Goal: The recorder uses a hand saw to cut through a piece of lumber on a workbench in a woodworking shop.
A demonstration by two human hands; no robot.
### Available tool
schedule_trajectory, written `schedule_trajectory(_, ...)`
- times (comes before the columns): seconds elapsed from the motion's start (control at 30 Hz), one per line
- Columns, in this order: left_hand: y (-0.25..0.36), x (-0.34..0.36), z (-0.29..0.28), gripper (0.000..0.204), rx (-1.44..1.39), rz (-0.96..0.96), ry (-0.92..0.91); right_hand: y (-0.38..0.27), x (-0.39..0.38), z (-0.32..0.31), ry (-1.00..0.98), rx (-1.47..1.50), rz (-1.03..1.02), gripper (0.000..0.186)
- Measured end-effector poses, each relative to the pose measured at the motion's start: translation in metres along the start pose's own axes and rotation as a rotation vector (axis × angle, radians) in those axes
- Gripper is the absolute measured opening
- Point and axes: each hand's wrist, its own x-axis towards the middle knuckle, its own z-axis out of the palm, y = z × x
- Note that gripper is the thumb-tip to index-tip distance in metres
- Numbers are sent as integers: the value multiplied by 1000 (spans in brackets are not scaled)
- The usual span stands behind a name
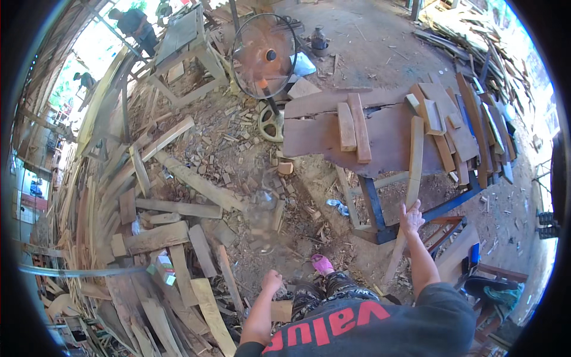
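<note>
My right hand (411, 219) grips a long, pale timber piece (415, 146), which slants from the top of a worn brown board table (309, 131) down past its front edge toward the floor, one finger pointing along it. My left hand (272, 281) hangs beside my body with curled fingers and nothing visible in it, above scattered offcuts. On the table lie two short blocks (361, 131) side by side and, at the right, a pile of boards (482, 125). A pink shoe (321, 263) shows below me.
A standing fan (264, 56) is behind the table's left end. Loose planks and scraps (187, 208) cover the floor at left. A wood bench (184, 35) and two people (135, 27) (84, 80) are at upper left. A timber stack (476, 41) is at upper right.
</note>
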Motion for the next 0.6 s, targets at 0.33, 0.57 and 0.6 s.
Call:
schedule_trajectory(0.33,107,93,-126,30,-81,356,-82,-9,7,-18,-122,169,69,82)
schedule_trajectory(0.57,189,234,-262,23,-249,511,120,12,22,-4,171,522,82,59)
schedule_trajectory(0.6,202,250,-286,21,-210,538,259,12,23,-6,249,528,155,55)
